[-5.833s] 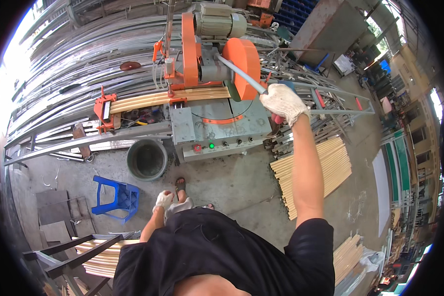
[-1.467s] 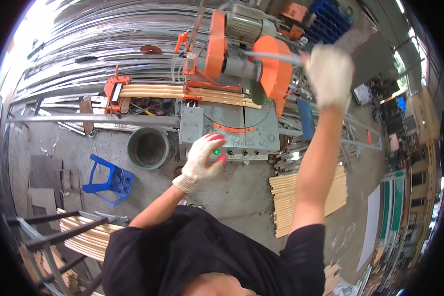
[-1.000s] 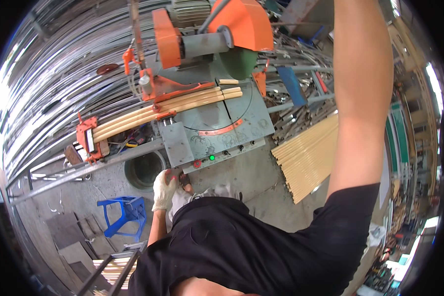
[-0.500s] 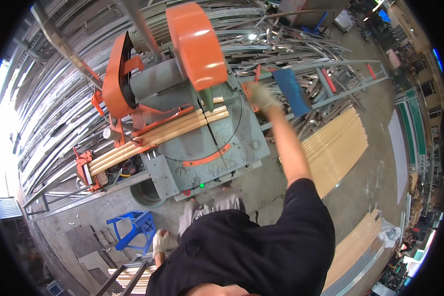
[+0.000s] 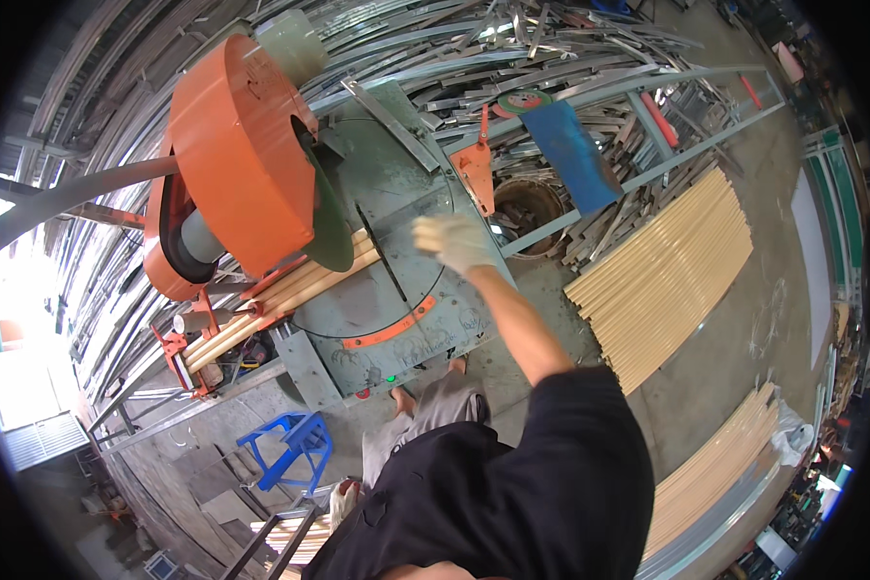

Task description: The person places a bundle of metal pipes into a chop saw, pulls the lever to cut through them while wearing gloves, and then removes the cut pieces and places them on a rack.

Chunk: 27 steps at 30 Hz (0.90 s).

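My right hand (image 5: 454,242), in a pale work glove, is over the right side of a grey saw table (image 5: 358,333). Its fingers are closed around what look like short cream tube offcuts (image 5: 428,235). To its left, long cream tubes (image 5: 329,277) lie side by side, their ends near the table's dark slot. Above them hangs a cut-off saw (image 5: 237,159) with an orange guard; its dark green disc (image 5: 331,217) shows below the guard. My left hand (image 5: 344,503), also gloved, hangs low by my side, partly hidden by my shirt, its fingers unclear.
An orange clamp (image 5: 179,365) stands at the tubes' left end. A blue stool (image 5: 290,449) is on the floor, near a rack of cream lengths (image 5: 295,541). Ribbed cream panels (image 5: 662,280) lie at right. Metal scrap (image 5: 590,68) fills the back, beside a round bin (image 5: 532,208).
My right hand has come nearer and left, to where the short tube ends lay past the slot. The saw head has shifted left and looks larger, baring the disc. The view has shifted.
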Each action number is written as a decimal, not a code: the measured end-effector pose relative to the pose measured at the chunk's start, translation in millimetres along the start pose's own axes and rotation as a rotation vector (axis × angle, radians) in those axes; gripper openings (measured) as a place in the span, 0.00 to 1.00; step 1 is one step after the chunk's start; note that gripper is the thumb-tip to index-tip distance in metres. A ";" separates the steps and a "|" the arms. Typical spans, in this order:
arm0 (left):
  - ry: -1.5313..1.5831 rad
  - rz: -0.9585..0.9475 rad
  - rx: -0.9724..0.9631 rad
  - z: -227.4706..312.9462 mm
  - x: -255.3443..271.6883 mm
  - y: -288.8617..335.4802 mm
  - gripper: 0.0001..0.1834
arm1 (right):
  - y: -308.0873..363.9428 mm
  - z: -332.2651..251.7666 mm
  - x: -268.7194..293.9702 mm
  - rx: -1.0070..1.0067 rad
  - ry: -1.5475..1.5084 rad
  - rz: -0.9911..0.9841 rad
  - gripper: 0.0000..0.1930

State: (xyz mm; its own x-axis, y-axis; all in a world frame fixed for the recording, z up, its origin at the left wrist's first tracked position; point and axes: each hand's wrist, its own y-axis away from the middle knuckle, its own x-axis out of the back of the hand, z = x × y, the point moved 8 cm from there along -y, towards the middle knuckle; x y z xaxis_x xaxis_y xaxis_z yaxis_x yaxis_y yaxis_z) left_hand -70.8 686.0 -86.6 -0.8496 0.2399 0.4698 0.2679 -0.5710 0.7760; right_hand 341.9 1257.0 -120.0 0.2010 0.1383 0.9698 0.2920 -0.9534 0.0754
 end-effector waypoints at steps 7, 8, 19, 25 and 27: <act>-0.011 -0.114 -0.064 -12.4 -4.9 -58.9 0.19 | 31.9 173.0 93.4 -0.401 0.529 0.017 0.32; -0.013 -0.056 -0.036 10.6 0.5 -59.2 0.18 | 26.8 173.1 102.3 -0.384 0.460 0.054 0.30; 0.024 0.131 0.018 12.3 10.9 -60.4 0.24 | 240.2 72.2 7.9 -0.713 -0.517 -0.098 0.18; -0.081 -0.024 -0.052 -19.5 16.6 -68.0 0.21 | 313.3 -0.3 -198.2 -0.743 -0.525 -0.366 0.20; -0.083 -0.012 -0.005 -20.9 34.1 -69.6 0.21 | 297.0 -19.0 -190.8 -0.727 -0.441 -0.340 0.21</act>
State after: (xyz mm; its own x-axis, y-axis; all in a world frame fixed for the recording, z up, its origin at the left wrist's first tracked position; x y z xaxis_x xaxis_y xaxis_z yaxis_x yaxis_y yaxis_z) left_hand -128.0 717.6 -133.4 -0.8118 0.3113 0.4940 0.2553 -0.5717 0.7797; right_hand 372.5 942.4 -278.2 0.5942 0.3895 0.7037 -0.2300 -0.7561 0.6127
